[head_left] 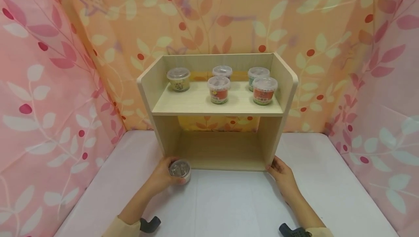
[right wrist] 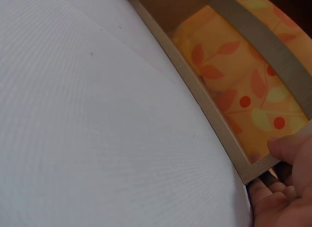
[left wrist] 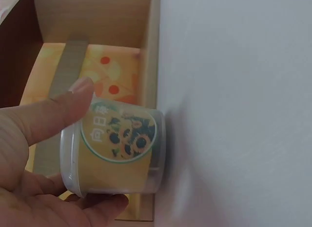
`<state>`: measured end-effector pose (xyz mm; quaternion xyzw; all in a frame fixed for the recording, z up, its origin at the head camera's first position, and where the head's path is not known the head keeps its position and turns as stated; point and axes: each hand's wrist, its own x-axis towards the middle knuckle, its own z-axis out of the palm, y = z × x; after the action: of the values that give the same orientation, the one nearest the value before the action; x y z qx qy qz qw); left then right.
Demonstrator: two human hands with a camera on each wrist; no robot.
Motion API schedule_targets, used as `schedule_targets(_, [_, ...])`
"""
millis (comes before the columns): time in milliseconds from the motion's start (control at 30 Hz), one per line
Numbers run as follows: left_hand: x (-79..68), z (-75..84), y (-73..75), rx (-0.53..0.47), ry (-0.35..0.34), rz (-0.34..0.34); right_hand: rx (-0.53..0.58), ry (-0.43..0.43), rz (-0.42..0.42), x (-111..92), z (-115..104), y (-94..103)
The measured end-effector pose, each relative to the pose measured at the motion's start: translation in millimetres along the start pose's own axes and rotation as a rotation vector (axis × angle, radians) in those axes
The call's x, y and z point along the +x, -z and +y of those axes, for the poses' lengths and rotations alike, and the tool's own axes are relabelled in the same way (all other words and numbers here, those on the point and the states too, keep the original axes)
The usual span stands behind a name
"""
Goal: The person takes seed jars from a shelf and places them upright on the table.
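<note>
My left hand [head_left: 162,174] grips a small clear-lidded plastic cup [head_left: 180,168], thumb on one side and fingers on the other. In the left wrist view the cup [left wrist: 122,151] shows a yellow label with a cartoon flower picture, its base right at the white tabletop. It stands by the lower left front corner of a pale wooden two-tier shelf [head_left: 212,114]. At the opposite front corner my right hand [head_left: 284,178] holds the shelf's right side panel [right wrist: 251,172], thumb inside and fingers outside.
Several lidded cups stand on the upper tier: a yellowish one [head_left: 178,84] at left, a red-labelled cup [head_left: 218,93] mid-shelf and another red-labelled cup [head_left: 263,94] at right, with others behind. Floral curtains [head_left: 209,11] surround the white table [head_left: 229,208].
</note>
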<state>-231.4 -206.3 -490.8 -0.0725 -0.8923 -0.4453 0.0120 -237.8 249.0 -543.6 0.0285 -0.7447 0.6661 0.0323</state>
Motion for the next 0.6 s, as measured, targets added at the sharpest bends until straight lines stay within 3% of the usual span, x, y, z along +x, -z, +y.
schedule_targets(333, [0.2, -4.2, -7.8, 0.023, 0.013, -0.003, -0.027, 0.012, 0.002, 0.1, 2.6, -1.5])
schedule_targets(600, [2.4, -3.8, -9.5, 0.064, -0.021, -0.006, -0.027, 0.02, 0.003, -1.0, -1.1, 0.3])
